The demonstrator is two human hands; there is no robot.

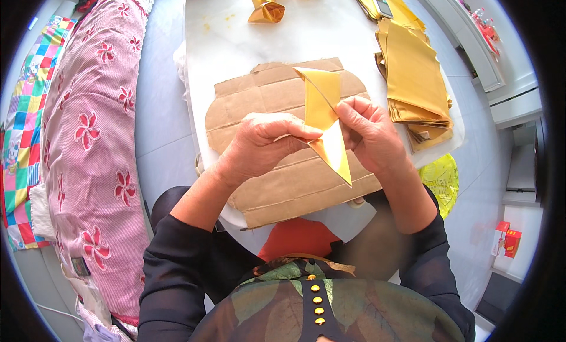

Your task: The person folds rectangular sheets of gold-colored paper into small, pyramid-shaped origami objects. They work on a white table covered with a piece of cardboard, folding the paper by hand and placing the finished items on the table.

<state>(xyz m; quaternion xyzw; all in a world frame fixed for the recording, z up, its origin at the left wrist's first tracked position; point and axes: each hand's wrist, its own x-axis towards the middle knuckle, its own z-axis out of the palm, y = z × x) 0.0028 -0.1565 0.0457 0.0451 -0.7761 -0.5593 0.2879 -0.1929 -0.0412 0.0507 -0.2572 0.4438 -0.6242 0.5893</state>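
Observation:
Between my two hands is a partly folded sheet of gold paper (322, 98), with one pointed end up and another pointing down toward me. My left hand (269, 136) pinches its middle between thumb and forefinger. The thumb and fingertips of my right hand (371, 132) grip its right edge a little higher. Some fingertips are hidden behind the paper. Beneath my hands, a flattened piece of brown cardboard (283, 178) with crease lines lies on the white table (221, 45) and reaches past its front edge.
Stacked gold paper sheets (415, 76) lie at the table's right edge, with a mobile phone (382, 6) on sheets behind. Folded gold paper pieces (267, 10) sit at the far side. Left stands a seat under a pink flowered cover (97, 143). A yellow plastic item (440, 183) is low at right.

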